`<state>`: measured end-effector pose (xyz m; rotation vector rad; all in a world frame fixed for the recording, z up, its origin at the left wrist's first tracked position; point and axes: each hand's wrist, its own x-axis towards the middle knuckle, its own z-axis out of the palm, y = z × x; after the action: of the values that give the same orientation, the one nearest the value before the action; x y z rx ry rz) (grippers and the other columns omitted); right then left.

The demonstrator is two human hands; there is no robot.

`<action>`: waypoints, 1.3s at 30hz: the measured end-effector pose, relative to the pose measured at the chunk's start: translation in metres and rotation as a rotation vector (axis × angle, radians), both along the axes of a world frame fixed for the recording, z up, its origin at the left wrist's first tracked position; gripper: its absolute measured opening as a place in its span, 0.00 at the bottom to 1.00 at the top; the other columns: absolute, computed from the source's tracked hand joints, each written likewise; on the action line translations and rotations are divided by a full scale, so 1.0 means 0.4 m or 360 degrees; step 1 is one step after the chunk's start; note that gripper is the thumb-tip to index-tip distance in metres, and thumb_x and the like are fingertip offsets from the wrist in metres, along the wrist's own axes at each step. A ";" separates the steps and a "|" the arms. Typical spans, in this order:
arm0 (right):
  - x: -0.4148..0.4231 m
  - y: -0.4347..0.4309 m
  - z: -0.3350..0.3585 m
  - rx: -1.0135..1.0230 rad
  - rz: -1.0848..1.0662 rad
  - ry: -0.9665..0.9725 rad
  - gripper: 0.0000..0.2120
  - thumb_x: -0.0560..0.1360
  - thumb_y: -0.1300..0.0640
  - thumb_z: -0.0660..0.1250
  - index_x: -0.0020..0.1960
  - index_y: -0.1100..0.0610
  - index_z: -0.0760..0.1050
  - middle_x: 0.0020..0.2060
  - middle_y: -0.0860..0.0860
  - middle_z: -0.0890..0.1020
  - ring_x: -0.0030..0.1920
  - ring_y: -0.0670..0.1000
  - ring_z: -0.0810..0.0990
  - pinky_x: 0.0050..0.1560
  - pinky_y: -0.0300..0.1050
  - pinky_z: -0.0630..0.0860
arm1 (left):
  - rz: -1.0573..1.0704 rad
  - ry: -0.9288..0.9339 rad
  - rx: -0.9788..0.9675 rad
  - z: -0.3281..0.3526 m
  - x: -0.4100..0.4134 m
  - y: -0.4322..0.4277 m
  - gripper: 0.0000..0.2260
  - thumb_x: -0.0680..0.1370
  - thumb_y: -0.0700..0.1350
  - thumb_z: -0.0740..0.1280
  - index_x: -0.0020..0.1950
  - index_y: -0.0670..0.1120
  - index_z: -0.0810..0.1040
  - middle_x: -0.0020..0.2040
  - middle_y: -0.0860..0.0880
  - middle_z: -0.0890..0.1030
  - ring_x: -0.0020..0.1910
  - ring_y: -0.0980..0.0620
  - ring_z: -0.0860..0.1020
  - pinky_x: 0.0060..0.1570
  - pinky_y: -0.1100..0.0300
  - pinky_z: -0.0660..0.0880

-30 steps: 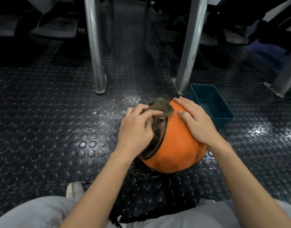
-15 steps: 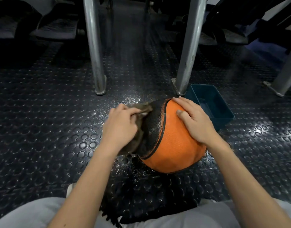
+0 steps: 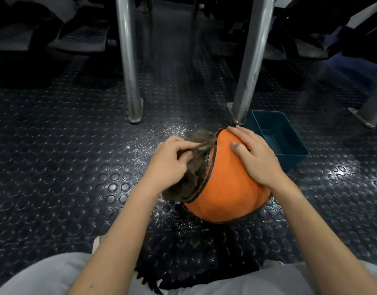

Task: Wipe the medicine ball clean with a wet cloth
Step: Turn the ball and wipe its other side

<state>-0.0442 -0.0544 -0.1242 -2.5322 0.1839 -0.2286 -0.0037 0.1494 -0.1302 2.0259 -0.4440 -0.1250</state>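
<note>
Studded black rubber floor [image 3: 55,167], mid-frame: left grip [image 3: 170,165] pinching crumpled brown cloth [image 3: 201,138], wiping round orange-and-black medicine ball [image 3: 226,188]; right grip [image 3: 255,158] lying spread, steadying. Next probably calling for rotating ball.

Lt grey trousers [image 3: 45,273] (white shoe [image 3: 97,241])

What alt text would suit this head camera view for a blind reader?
A person's left hand grips a brown cloth against the black panel of an orange medicine ball on a studded dark floor, while the right hand rests flat on its top. A teal tub sits just behind, beside a metal post.
</note>
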 end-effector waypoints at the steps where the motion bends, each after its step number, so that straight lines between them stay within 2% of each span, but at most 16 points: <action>1: 0.000 0.004 0.000 -0.0014 -0.0002 0.0000 0.27 0.73 0.40 0.50 0.71 0.41 0.65 0.72 0.43 0.65 0.72 0.48 0.60 0.72 0.53 0.57 | 0.0115 -0.0024 0.0149 -0.005 0.005 0.010 0.15 0.79 0.39 0.63 0.53 0.60 0.79 0.50 0.56 0.73 0.59 0.50 0.69 0.63 0.55 0.65; 3: -0.005 0.007 0.001 -0.0026 -0.0001 -0.0006 0.27 0.73 0.40 0.49 0.71 0.41 0.64 0.72 0.43 0.65 0.72 0.48 0.60 0.72 0.54 0.57 | 0.0258 -0.0112 0.0451 -0.015 0.009 0.028 0.15 0.80 0.40 0.61 0.58 0.56 0.79 0.52 0.56 0.70 0.58 0.51 0.65 0.59 0.60 0.62; 4: -0.008 0.005 0.001 -0.0023 0.0002 -0.0010 0.27 0.73 0.39 0.49 0.71 0.41 0.64 0.72 0.43 0.65 0.72 0.48 0.60 0.72 0.54 0.57 | 0.0283 -0.0162 0.0443 -0.012 0.008 0.031 0.15 0.80 0.40 0.61 0.59 0.56 0.79 0.52 0.56 0.70 0.57 0.51 0.64 0.57 0.61 0.60; 7: -0.011 -0.008 0.002 0.0008 0.0003 -0.0005 0.26 0.73 0.39 0.50 0.70 0.40 0.65 0.71 0.42 0.66 0.71 0.47 0.61 0.71 0.53 0.58 | 0.0209 -0.0308 -0.0007 0.026 -0.005 0.017 0.18 0.78 0.38 0.63 0.51 0.63 0.78 0.49 0.59 0.71 0.54 0.55 0.64 0.54 0.72 0.58; 9: -0.009 -0.013 0.001 0.0023 0.0004 -0.0010 0.26 0.73 0.40 0.50 0.70 0.40 0.65 0.71 0.42 0.66 0.71 0.47 0.61 0.70 0.52 0.59 | -0.0077 -0.0324 -0.0091 0.043 -0.019 0.007 0.21 0.78 0.37 0.64 0.47 0.67 0.75 0.49 0.62 0.71 0.53 0.57 0.65 0.54 0.78 0.56; 12: -0.005 -0.015 0.001 0.0044 -0.0016 -0.0011 0.26 0.73 0.40 0.50 0.70 0.41 0.66 0.71 0.43 0.66 0.71 0.47 0.62 0.70 0.51 0.59 | -0.0469 -0.0160 0.0042 0.017 -0.024 -0.005 0.21 0.77 0.38 0.65 0.46 0.68 0.75 0.49 0.62 0.71 0.56 0.53 0.68 0.64 0.66 0.61; 15: -0.004 -0.008 0.002 0.0012 -0.0015 -0.0017 0.22 0.77 0.42 0.53 0.71 0.42 0.65 0.71 0.44 0.66 0.72 0.48 0.61 0.71 0.52 0.58 | -0.0169 -0.0048 0.0069 -0.010 0.006 0.013 0.20 0.77 0.37 0.65 0.45 0.66 0.77 0.49 0.59 0.72 0.58 0.48 0.70 0.64 0.53 0.65; 19: -0.006 -0.003 0.002 -0.0030 -0.0021 -0.0027 0.19 0.80 0.48 0.55 0.71 0.44 0.64 0.72 0.44 0.65 0.72 0.48 0.61 0.71 0.52 0.58 | 0.0277 -0.0197 0.0538 -0.026 0.024 0.053 0.17 0.79 0.37 0.60 0.56 0.57 0.81 0.50 0.57 0.69 0.52 0.52 0.62 0.57 0.60 0.62; 23: -0.011 -0.012 -0.001 0.0002 -0.0021 -0.0030 0.19 0.80 0.47 0.56 0.70 0.43 0.66 0.70 0.44 0.67 0.71 0.48 0.62 0.70 0.52 0.59 | 0.0136 -0.0335 -0.0003 0.019 -0.004 0.015 0.19 0.77 0.38 0.65 0.50 0.65 0.76 0.49 0.60 0.71 0.53 0.54 0.65 0.54 0.67 0.58; 26: -0.008 -0.009 0.001 0.0042 -0.0029 -0.0063 0.27 0.74 0.38 0.51 0.69 0.44 0.68 0.69 0.44 0.69 0.70 0.48 0.64 0.70 0.51 0.60 | -0.0307 -0.0331 -0.0019 0.023 -0.037 -0.019 0.20 0.75 0.42 0.70 0.51 0.70 0.72 0.51 0.64 0.71 0.53 0.56 0.67 0.56 0.75 0.58; 28: -0.004 -0.009 0.001 0.0051 -0.0038 -0.0050 0.24 0.76 0.39 0.53 0.70 0.44 0.67 0.70 0.44 0.68 0.70 0.48 0.64 0.70 0.50 0.60 | -0.0331 -0.0237 0.0013 0.004 -0.032 -0.022 0.20 0.75 0.44 0.70 0.52 0.71 0.71 0.51 0.64 0.70 0.56 0.54 0.68 0.60 0.71 0.60; 30: -0.003 -0.008 -0.003 0.0015 -0.0053 -0.0029 0.20 0.80 0.46 0.55 0.71 0.44 0.66 0.71 0.44 0.67 0.71 0.48 0.62 0.70 0.51 0.59 | -0.0133 -0.0085 0.0035 -0.006 -0.011 -0.011 0.16 0.76 0.45 0.68 0.56 0.66 0.74 0.51 0.59 0.72 0.59 0.52 0.71 0.61 0.61 0.64; 32: -0.004 -0.005 -0.005 -0.0041 -0.0056 -0.0031 0.20 0.80 0.45 0.54 0.71 0.44 0.65 0.71 0.45 0.67 0.71 0.49 0.62 0.70 0.53 0.59 | 0.0106 -0.0019 0.0355 -0.024 0.006 0.009 0.14 0.78 0.46 0.65 0.63 0.56 0.76 0.55 0.52 0.73 0.61 0.49 0.71 0.60 0.58 0.64; 34: -0.004 -0.004 -0.004 -0.0032 -0.0051 -0.0043 0.22 0.79 0.43 0.53 0.71 0.45 0.65 0.71 0.45 0.67 0.71 0.49 0.63 0.70 0.55 0.60 | 0.0213 -0.0037 0.0685 -0.042 0.013 0.031 0.15 0.78 0.45 0.65 0.65 0.54 0.76 0.59 0.48 0.74 0.63 0.45 0.70 0.61 0.54 0.65; 36: -0.007 -0.009 -0.003 0.0004 -0.0057 -0.0032 0.20 0.80 0.45 0.55 0.71 0.45 0.65 0.71 0.44 0.67 0.71 0.49 0.63 0.70 0.54 0.60 | 0.0246 -0.0077 0.0598 -0.039 0.011 0.034 0.14 0.78 0.44 0.65 0.63 0.55 0.77 0.60 0.49 0.75 0.62 0.45 0.70 0.61 0.52 0.67; 39: -0.012 -0.014 0.000 0.0051 -0.0073 -0.0024 0.26 0.75 0.40 0.51 0.70 0.44 0.66 0.70 0.44 0.68 0.70 0.48 0.64 0.69 0.55 0.61 | 0.0187 -0.0240 0.0116 0.010 -0.013 0.002 0.13 0.77 0.43 0.67 0.59 0.56 0.78 0.56 0.53 0.76 0.60 0.50 0.70 0.60 0.60 0.64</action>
<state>-0.0490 -0.0602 -0.1241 -2.4958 0.2377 -0.2604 -0.0089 0.1503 -0.1263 2.1360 -0.4184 0.0854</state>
